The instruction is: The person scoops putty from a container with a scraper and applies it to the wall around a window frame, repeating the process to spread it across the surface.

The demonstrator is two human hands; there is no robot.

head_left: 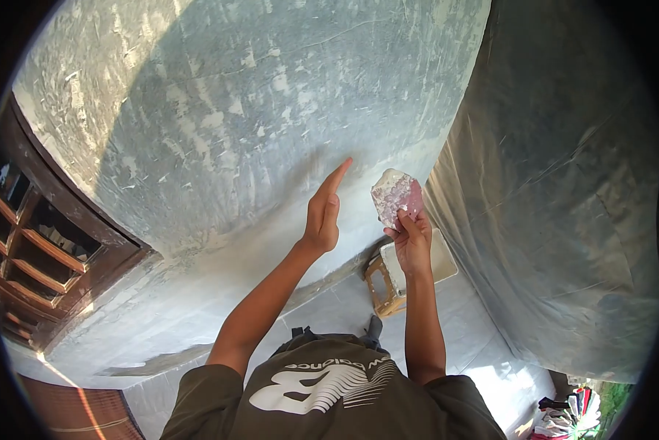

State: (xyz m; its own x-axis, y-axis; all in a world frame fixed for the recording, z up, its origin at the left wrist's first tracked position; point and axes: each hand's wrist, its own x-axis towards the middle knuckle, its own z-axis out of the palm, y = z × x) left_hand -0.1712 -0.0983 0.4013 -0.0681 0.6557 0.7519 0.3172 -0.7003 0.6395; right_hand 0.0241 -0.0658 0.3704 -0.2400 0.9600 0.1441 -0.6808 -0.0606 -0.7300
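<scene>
1 pad (393,196), perhaps sponge — in right hand (414,240); left hand (324,214) open.

Crusted pink piece (397,194) in right hand (414,249)

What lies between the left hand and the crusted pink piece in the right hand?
In the head view, nothing lies between the left hand and the crusted pink piece; only grey wall shows behind.

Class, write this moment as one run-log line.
left hand: open, empty | right hand: gripping pink-and-white piece | wall: grey, patchy
</scene>
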